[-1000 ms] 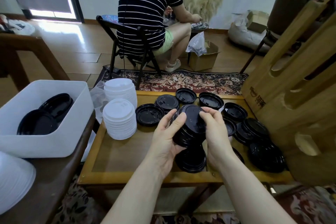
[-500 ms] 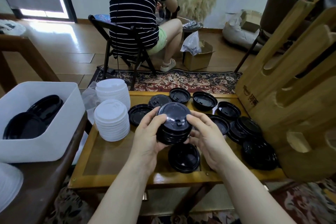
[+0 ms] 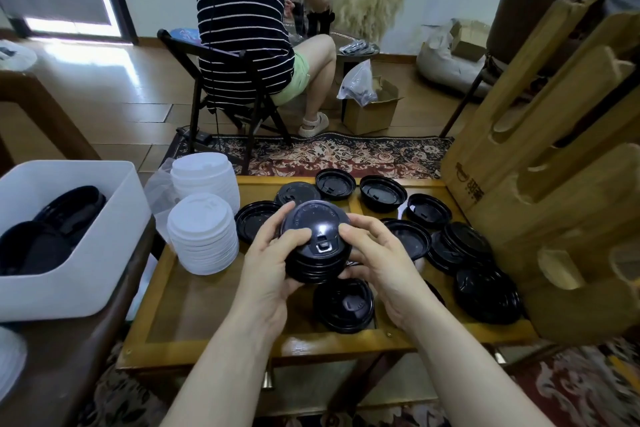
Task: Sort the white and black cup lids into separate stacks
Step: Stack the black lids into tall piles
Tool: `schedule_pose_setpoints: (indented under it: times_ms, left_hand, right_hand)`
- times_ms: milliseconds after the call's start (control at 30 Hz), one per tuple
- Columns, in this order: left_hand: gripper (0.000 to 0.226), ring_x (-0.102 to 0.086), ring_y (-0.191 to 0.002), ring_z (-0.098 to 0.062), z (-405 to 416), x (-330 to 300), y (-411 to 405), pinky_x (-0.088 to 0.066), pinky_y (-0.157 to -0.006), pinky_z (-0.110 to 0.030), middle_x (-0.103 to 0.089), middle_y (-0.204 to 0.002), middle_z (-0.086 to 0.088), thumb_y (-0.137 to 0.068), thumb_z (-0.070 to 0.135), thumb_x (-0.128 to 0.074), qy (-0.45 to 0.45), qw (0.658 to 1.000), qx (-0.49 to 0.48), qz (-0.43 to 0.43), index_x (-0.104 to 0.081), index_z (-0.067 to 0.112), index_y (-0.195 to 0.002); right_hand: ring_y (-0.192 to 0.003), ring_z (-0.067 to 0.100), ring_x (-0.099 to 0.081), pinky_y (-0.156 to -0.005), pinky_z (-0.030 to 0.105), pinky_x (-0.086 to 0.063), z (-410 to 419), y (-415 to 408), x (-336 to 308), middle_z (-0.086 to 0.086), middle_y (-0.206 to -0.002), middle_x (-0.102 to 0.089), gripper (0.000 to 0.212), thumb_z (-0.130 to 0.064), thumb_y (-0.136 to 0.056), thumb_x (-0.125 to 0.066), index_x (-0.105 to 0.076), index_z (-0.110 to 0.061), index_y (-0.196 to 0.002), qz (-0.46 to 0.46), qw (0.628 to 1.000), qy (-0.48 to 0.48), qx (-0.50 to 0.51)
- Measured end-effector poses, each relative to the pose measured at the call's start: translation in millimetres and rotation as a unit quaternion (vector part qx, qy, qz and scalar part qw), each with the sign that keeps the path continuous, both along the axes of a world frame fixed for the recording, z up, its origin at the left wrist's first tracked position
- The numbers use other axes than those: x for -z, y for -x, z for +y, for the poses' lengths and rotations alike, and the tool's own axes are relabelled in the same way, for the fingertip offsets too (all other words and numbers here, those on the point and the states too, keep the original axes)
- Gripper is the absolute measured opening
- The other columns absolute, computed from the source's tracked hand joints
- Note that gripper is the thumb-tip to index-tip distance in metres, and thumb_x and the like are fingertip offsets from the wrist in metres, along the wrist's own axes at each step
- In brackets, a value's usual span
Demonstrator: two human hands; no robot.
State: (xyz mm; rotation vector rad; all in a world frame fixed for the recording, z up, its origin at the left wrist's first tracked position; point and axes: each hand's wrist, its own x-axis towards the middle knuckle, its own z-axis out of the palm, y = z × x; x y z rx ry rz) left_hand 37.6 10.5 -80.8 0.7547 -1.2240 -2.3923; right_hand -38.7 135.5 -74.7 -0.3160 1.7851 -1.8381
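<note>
A short stack of black lids hangs above the wooden table, top side facing me. My left hand grips its left side, thumb on the top lid. My right hand holds the right side, its thumb also pressing on top. Two stacks of white lids stand at the table's left. Several loose black lids lie scattered across the back and right, and another black pile sits below my hands.
A white bin holding black lids sits on a dark side table at left. A tall wooden rack blocks the right side. A person in a striped shirt sits on a folding chair beyond the table.
The held stack has tipped from tilted away to top side facing me, and both hands have shifted their grip around it. The view has drifted slightly.
</note>
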Motion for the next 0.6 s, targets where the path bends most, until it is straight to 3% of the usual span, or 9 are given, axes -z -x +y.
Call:
schedule_pose_setpoints:
  times_ms: [67, 167, 267, 400, 500, 600]
  left_hand:
    - [0.047, -0.072, -0.099, -0.02, -2.0, -0.6, 0.0, -0.059, -0.078, -0.041, -0.073, -0.116, -0.002, -0.082, 0.004, -0.067, -0.016, 1.0, -0.009, 0.002, -0.067, 0.028, -0.122]
    - [0.048, -0.073, -0.094, -0.018, -5.1, -0.9, -0.9, -0.059, -0.074, -0.04, -0.074, -0.115, -0.002, -0.081, 0.005, -0.069, -0.034, 0.999, -0.027, 0.002, -0.067, 0.028, -0.123]
    - [0.047, -0.073, -0.097, -0.019, -8.4, -2.5, -1.8, -0.059, -0.076, -0.042, -0.074, -0.115, -0.002, -0.081, 0.006, -0.07, -0.046, 0.998, -0.033, 0.005, -0.067, 0.03, -0.122]
    - [0.045, -0.072, -0.096, -0.018, -9.4, -5.7, -1.5, -0.059, -0.071, -0.039, -0.075, -0.113, -0.001, -0.084, 0.009, -0.068, -0.054, 0.998, -0.02, 0.009, -0.067, 0.029, -0.124]
    - [0.041, -0.073, -0.086, -0.014, -10.6, -8.6, -0.8, -0.059, -0.065, -0.036, -0.077, -0.098, 0.003, -0.087, 0.014, -0.065, -0.058, 0.998, -0.007, 0.013, -0.067, 0.029, -0.124]
    - [0.038, -0.068, -0.081, -0.013, -15.2, -9.3, -0.3, -0.057, -0.063, -0.035, -0.07, -0.096, 0.001, -0.09, 0.011, -0.056, -0.068, 0.998, -0.002, 0.014, -0.067, 0.028, -0.123]
  right_hand:
    - [-0.1, 0.018, -0.068, -0.078, 0.033, -0.057, 2.0, 3.2, 0.7, 0.002, -0.114, -0.069, 0.03, -0.035, -0.09, -0.064, -0.061, -0.022, -0.116, 0.033, 0.999, -0.025, -0.007]
    - [-0.106, 0.008, -0.06, -0.09, 0.029, -0.051, 10.2, 23.1, -3.9, -0.008, -0.116, -0.062, 0.034, -0.039, -0.09, -0.063, -0.06, -0.024, -0.12, 0.191, 0.973, -0.116, 0.058]
    - [-0.119, 0.016, -0.049, -0.098, 0.037, -0.043, 17.7, 64.6, -9.3, -0.004, -0.123, -0.058, 0.032, -0.033, -0.094, -0.059, -0.06, -0.023, -0.124, 0.362, 0.881, -0.271, 0.139]
    - [-0.133, 0.027, -0.033, -0.103, 0.043, -0.03, 9.3, 112.7, -5.8, 0.002, -0.138, -0.052, 0.036, -0.033, -0.096, -0.051, -0.056, -0.03, -0.132, 0.427, 0.741, -0.517, 0.033]
    - [-0.134, 0.027, -0.032, -0.106, 0.044, -0.025, -1.4, 125.8, -0.3, 0.003, -0.137, -0.053, 0.032, -0.037, -0.095, -0.055, -0.061, -0.033, -0.126, 0.444, 0.676, -0.587, -0.037]
    - [-0.129, 0.025, -0.037, -0.103, 0.043, -0.027, -4.4, 127.9, 4.0, -0.001, -0.125, -0.06, 0.02, -0.036, -0.093, -0.058, -0.07, -0.034, -0.109, 0.47, 0.635, -0.612, -0.04]
